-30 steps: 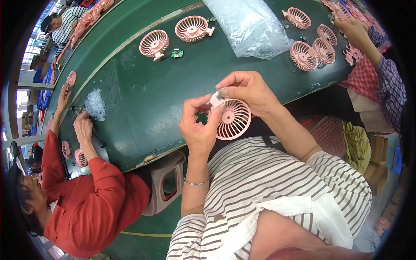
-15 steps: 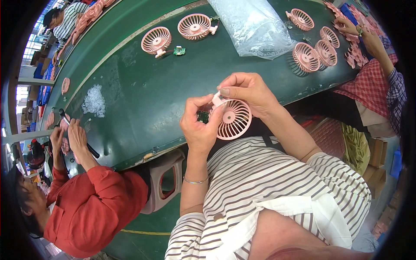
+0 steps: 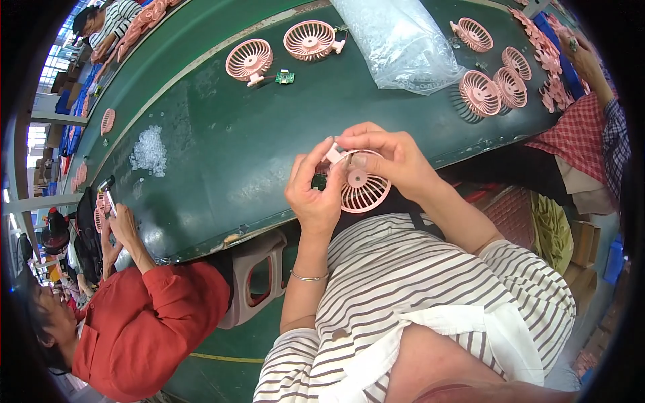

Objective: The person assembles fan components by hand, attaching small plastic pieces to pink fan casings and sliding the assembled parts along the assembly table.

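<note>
Between my two hands, above the table's near edge, is a pink round fan grille [image 3: 366,191] with radial slats and a small pink neck [image 3: 334,154] pointing up and left. My left hand [image 3: 314,188] grips the grille's left side, its fingers bent around the neck. A small green circuit board [image 3: 319,181] shows in the gap of that hand. My right hand [image 3: 393,158] is closed on the upper right rim, the thumb lying over the front of the grille and the fingertips meeting the neck. What lies under the fingertips is hidden.
On the green table [image 3: 222,168] lie pink grilles [image 3: 250,60], a green circuit board [image 3: 285,76], a clear plastic bag [image 3: 403,47] and a heap of small clear pieces [image 3: 148,151]. A co-worker in red [image 3: 154,322] holds a hammer [image 3: 109,191] at the left. Another person's arm [image 3: 594,74] is at right.
My right thumb has moved from the neck down onto the grille's face, and the right fingers have shifted over the rim. The co-worker's hammer has changed position.
</note>
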The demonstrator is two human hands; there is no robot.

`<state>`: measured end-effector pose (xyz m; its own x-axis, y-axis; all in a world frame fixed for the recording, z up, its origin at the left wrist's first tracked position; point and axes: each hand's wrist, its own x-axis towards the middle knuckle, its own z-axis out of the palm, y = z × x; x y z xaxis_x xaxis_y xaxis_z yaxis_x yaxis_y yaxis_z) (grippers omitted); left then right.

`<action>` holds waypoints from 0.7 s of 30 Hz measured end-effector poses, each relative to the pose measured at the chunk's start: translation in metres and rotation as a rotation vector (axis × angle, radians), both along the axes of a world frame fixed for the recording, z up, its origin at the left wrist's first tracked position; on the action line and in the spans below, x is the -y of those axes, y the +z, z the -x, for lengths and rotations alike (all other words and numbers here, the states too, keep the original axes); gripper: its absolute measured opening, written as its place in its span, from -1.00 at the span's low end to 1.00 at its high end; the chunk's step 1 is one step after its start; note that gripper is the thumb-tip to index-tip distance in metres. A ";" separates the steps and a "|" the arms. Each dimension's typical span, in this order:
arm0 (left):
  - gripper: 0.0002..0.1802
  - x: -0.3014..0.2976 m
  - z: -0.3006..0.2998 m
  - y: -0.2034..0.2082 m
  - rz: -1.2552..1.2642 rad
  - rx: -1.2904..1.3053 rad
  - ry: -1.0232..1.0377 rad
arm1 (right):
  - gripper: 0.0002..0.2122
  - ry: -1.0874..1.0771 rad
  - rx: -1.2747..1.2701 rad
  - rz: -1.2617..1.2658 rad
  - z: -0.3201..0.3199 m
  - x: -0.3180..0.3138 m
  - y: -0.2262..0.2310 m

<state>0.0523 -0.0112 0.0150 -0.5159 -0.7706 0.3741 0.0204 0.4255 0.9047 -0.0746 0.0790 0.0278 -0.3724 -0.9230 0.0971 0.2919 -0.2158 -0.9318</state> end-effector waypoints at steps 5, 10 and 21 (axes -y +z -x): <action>-0.65 0.001 0.002 -0.010 -0.026 -0.082 0.003 | -0.72 -0.142 -0.427 -0.009 -0.008 -0.003 -0.003; -0.70 0.008 0.004 -0.005 -0.024 -0.061 -0.025 | -0.74 -0.005 -0.214 -0.019 0.008 0.002 -0.002; -0.76 0.023 0.042 0.015 -0.006 0.146 -0.341 | -0.85 -0.034 -0.292 -0.102 0.056 -0.023 -0.002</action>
<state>0.0105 -0.0343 0.0296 -0.7911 -0.5471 0.2737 0.0305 0.4116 0.9108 -0.1309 0.1021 0.0260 -0.3734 -0.9208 0.1125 0.0029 -0.1224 -0.9925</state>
